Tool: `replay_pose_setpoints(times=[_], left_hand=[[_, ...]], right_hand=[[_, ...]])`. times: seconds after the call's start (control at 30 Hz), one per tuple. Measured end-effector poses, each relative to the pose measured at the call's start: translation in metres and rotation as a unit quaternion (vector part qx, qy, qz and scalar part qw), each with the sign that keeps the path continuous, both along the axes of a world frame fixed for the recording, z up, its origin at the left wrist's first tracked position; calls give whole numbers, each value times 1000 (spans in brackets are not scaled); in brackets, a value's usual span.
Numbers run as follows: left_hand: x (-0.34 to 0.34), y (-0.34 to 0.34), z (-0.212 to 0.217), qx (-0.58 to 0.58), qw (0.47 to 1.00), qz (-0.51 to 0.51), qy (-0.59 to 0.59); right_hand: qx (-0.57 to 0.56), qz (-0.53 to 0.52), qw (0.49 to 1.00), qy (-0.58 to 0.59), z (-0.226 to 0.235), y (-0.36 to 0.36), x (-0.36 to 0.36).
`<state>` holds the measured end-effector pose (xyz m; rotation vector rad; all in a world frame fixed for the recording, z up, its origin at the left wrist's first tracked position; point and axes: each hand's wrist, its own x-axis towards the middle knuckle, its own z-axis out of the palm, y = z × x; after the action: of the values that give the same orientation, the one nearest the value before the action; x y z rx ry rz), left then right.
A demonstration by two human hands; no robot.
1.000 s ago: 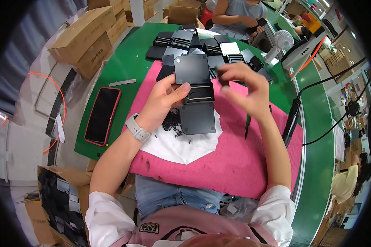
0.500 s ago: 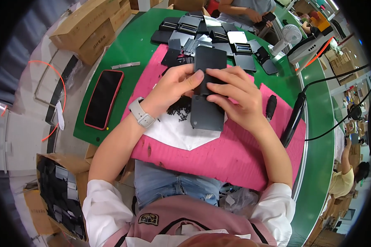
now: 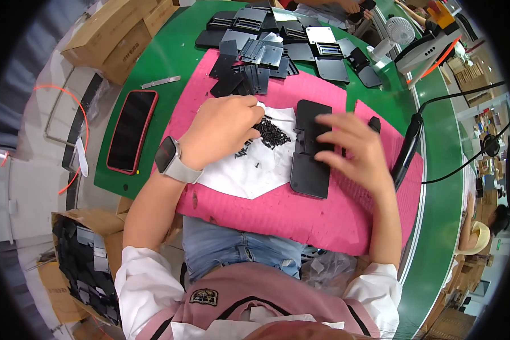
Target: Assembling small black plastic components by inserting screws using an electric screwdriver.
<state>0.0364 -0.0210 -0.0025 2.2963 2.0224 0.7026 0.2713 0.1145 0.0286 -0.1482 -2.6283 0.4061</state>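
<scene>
A dark grey hinged plate, like a folding stand (image 3: 310,174), lies unfolded on the pink foam mat (image 3: 255,224), by the right edge of a white cloth (image 3: 249,180). My right hand (image 3: 357,148), slightly blurred, hovers at its right side with fingers spread and nothing held. On the cloth is a heap of small black screws (image 3: 273,134). My left hand (image 3: 228,126) is at the heap's left edge with fingers curled together; whatever the fingertips pinch is hidden. A watch (image 3: 169,157) sits on my left wrist.
Metal plates and hinged stands (image 3: 260,52) are piled at the far side. A red-edged phone (image 3: 132,131) and a metal strip (image 3: 161,82) lie left. To the right are a corded black power screwdriver (image 3: 408,150), a black-handled tool (image 3: 374,124) and a small fan (image 3: 399,31).
The hinged plate was in both hands and now lies on the mat, further right. My left hand has moved to the screws; my right hand has let go and shifted right.
</scene>
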Motion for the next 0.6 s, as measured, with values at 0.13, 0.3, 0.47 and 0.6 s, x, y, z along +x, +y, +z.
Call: replay_pose_setpoints(times=[0.13,0.3,0.47,0.6], left_hand=[[2,1,6,37,998,-9,-52],[1,2,8,33,991,42,-121],[4,5,9,58,981,36,-182],[8,5,9,78,963,27,-255]], right_hand=[[89,-286,944,139,22,41,48],[95,-654,733,-161,25,87,104],[-52,-555,820,-129,1,114,116],[-208,-527,821,-65,-3,101,96]])
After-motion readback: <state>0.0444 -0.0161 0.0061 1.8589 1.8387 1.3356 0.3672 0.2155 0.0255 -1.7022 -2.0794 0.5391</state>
